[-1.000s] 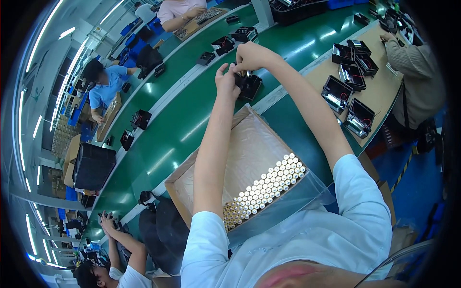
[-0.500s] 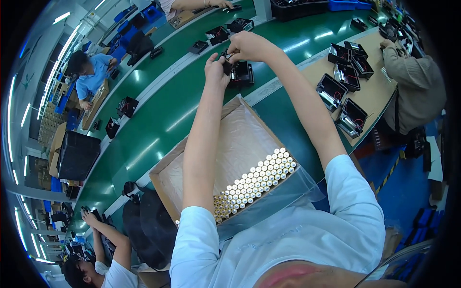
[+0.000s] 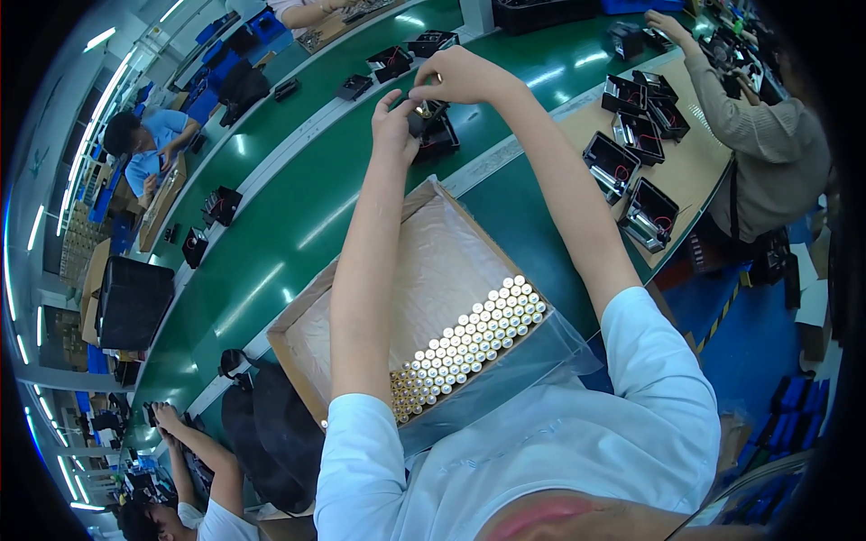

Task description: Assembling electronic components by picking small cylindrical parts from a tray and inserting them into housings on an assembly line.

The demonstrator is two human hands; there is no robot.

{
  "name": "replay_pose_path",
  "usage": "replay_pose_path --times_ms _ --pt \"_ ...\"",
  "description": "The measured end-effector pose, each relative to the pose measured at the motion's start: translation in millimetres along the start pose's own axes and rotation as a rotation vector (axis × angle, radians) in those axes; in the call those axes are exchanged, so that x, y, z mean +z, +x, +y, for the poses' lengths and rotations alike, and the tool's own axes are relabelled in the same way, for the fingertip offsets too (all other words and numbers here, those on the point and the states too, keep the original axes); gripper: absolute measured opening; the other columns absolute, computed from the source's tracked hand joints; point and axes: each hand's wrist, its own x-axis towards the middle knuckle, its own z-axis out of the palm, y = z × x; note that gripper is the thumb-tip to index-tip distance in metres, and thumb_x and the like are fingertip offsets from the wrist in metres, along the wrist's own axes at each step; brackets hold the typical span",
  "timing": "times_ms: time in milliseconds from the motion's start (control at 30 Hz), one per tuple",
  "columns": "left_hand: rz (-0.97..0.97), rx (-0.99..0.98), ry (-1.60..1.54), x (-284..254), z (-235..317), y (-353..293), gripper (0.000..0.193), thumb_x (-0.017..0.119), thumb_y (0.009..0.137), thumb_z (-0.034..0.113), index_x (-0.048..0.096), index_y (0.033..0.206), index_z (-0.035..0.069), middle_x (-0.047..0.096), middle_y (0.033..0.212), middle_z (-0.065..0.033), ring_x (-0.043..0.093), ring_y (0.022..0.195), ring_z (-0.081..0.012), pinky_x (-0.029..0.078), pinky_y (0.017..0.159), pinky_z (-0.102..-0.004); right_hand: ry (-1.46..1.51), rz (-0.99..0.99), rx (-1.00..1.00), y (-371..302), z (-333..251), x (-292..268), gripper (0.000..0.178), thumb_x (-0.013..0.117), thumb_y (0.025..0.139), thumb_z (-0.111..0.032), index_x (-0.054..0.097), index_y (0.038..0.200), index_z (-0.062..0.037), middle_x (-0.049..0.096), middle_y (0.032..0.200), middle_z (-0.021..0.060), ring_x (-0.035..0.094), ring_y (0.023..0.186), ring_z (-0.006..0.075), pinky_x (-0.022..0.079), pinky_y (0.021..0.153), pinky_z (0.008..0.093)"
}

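Observation:
Both my arms reach out over a cardboard box [image 3: 492, 242] lined with clear plastic. Inside it, along the near side, several rows of white and gold battery cells [image 3: 469, 341] stand upright. My left hand [image 3: 394, 131] is closed round a small dark part [image 3: 424, 110] with a shiny gold-toned spot. Close by it, my right hand [image 3: 458, 76] is bent at the wrist with its fingers pinched; a tiny shiny bit shows at them, too small to name. Just beyond and below my hands, an open black case [image 3: 439, 140] sits on the green bench, partly hidden.
On the right, several open black cases [image 3: 639, 135] with red wires lie on a tan board [image 3: 690, 167], beside a co-worker in a brown top [image 3: 767, 171]. More black units line the green bench [image 3: 334, 198]. A black chair back [image 3: 271, 433] stands left of the box.
My right fingers have drawn slightly up and apart from the left hand's part. The view has shifted a little. The co-worker on the right now stretches an arm across the bench.

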Motion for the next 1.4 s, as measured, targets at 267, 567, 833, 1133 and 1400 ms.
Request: replay_pose_path --times_ms 267,567,833,1133,1400 --pt "-0.126 -0.025 0.023 2 -2 -2 0.055 0.069 0.078 -0.009 0.047 0.127 0.005 0.06 0.107 -0.0199 0.065 0.086 -0.0256 0.055 0.07 -0.0346 0.003 0.037 -0.029 6 15 16 0.023 0.064 0.082 -0.012 0.074 0.101 -0.0041 0.072 0.088 0.0101 0.062 0.064 0.0222 0.053 0.065 0.033" --pt "-0.022 0.024 0.093 3 -2 -7 0.057 0.069 0.077 -0.013 0.05 0.127 0.007 0.061 0.106 -0.0197 0.065 0.092 -0.0271 0.055 0.078 -0.0336 0.066 0.147 0.198 3 8 30 0.022 0.061 0.089 -0.019 0.073 0.099 -0.0032 0.071 0.087 0.0116 0.065 0.068 0.0224 0.055 0.069 0.0307" --pt "0.04 0.09 0.113 -4 -3 2 0.055 0.069 0.079 -0.014 0.049 0.127 0.005 0.059 0.109 -0.0212 0.064 0.092 -0.0288 0.057 0.077 -0.0364 0.332 -0.1 0.442 7 3 42 0.028 0.061 0.091 -0.024 0.071 0.096 0.0019 0.068 0.081 0.0118 0.064 0.066 0.0204 0.056 0.063 0.0333" --pt "0.056 0.055 0.04 -4 -1 1 0.046 0.061 0.082 -0.011 0.05 0.124 0.004 0.057 0.11 -0.0205 0.062 0.092 -0.0266 0.056 0.074 -0.0361 0.384 -0.128 0.378 10 14 46 0.03 0.066 0.088 -0.023 0.069 0.102 0.0034 0.069 0.084 0.0129 0.066 0.066 0.0195 0.059 0.06 0.0319" --pt "0.034 0.056 -0.111 -8 -4 11 0.036 0.055 0.087 -0.002 0.05 0.122 0.002 0.057 0.109 -0.0195 0.06 0.091 -0.0245 0.053 0.072 -0.0345 0.511 -0.178 0.339 -2 6 33 0.043 0.074 0.081 -0.013 0.062 0.117 0.0081 0.07 0.089 0.0143 0.068 0.066 0.0196 0.061 0.061 0.0282"
